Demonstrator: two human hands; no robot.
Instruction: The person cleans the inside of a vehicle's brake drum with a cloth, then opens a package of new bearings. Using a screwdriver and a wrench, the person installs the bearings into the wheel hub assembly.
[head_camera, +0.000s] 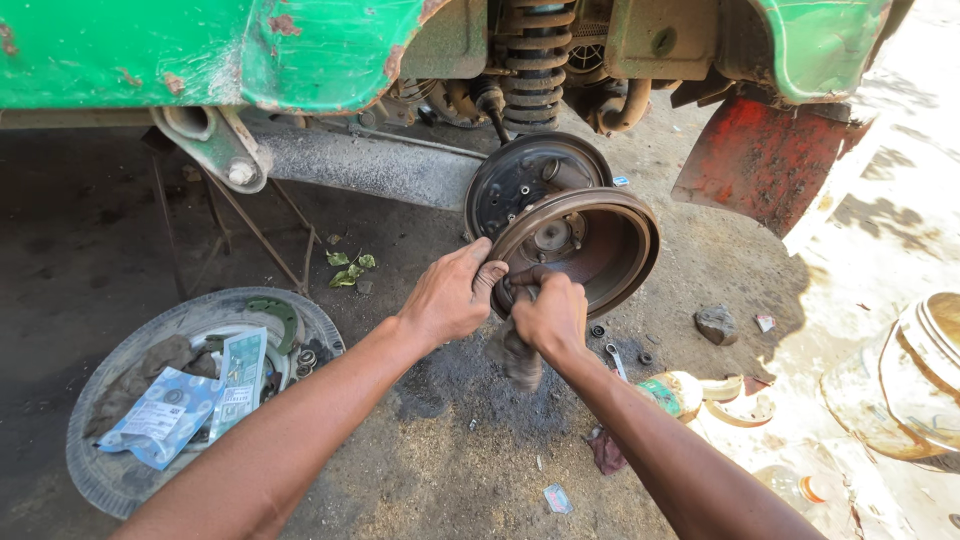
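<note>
Crouching under a green vehicle body (200, 45) w/ chipped, rusty paint, a person works on a round rust-brown metal brake drum (580, 245), tilted so its open hollow side faces the camera. The drum sits just in front of a dark round backing plate (515, 175) on the axle, overlapping its lower right part. Left hand (450, 295) has fingers curled over the drum's lower left rim, gripping it. Right hand (550, 315) is closed around a dirty grey rag (520, 360), pressed against the same rim right beside the left hand; the rag's loose end hangs below the fist.

Above, a black coil spring (535, 60) runs up into the chassis; a grey axle tube (360, 165) goes off left from the plate. A red mud flap (760, 160) hangs at right.

On the ground: an old grey tyre (95, 470) lies flat near the lower left, holding light-blue printed parts packets (165, 415) and a green curved brake shoe (275, 315). Betw the tyre and the drum, a few green leaves (350, 268). Right of the hands, near them: a small spanner (616, 360), a couple of loose nuts (597, 330), a grey stone (716, 323). Further right, a plastic bottle w/ green label (670, 392) lying down, and a clear plastic jar (915, 385) at the right edge in sunlight. Ground under the drum is dark, oil-stained
</note>
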